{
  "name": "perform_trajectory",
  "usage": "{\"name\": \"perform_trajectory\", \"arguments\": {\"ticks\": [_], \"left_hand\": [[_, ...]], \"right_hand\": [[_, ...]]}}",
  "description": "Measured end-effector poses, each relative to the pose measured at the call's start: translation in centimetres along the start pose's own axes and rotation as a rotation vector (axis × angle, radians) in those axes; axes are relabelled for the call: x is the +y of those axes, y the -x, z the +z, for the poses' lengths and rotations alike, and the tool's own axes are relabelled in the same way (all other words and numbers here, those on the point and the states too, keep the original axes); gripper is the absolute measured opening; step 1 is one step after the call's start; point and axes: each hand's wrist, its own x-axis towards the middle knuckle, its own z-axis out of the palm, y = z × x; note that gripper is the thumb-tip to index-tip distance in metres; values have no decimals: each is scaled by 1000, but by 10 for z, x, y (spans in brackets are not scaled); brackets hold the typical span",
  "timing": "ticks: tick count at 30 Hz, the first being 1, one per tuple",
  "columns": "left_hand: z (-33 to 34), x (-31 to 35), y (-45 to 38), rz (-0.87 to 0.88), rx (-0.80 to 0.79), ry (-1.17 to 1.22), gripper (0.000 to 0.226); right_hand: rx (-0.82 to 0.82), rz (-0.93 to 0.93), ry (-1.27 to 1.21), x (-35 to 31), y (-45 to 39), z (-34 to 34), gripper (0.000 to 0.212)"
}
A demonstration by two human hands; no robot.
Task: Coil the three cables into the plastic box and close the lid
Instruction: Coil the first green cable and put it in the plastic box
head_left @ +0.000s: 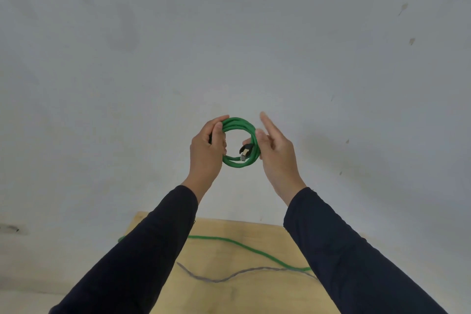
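Observation:
A green cable (238, 123) is wound into a small coil, held up in the air in front of a pale wall. My left hand (207, 150) grips the coil's left side. My right hand (274, 150) pinches its right side with thumb and lower fingers, the index finger pointing up and away. A black plug with a metal tip (245, 151) hangs inside the ring. Another green cable (244, 246) lies stretched across the wooden table (229, 296) below. A grey cable (229, 276) lies loose beside it. The plastic box is out of view.
The pale wall (229, 33) fills the upper view, with a few small marks. Both dark sleeves (142, 257) cover parts of the table and of the loose cables. The table's far edge (229, 220) meets the wall.

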Motion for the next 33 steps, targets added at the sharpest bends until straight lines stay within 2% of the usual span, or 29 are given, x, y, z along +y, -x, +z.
{"name": "perform_trajectory", "arguments": {"ticks": [3,5,14,27,33], "left_hand": [[-5,-13,10,-52,-23,-28,28],[-10,-23,19,-97,-19,-56,28],[-53,-76,97,-292,-111,-183,28],[-77,-117,269,-513,-169,-315,27],[-83,-138,298,-628,-216,-471,27]], "right_hand": [[91,-79,184,6,12,10,30],[121,-69,200,15,21,18,29],[153,174,250,71,103,50,29],[21,487,202,132,273,23,30],[-151,655,241,153,302,17,28]]}}
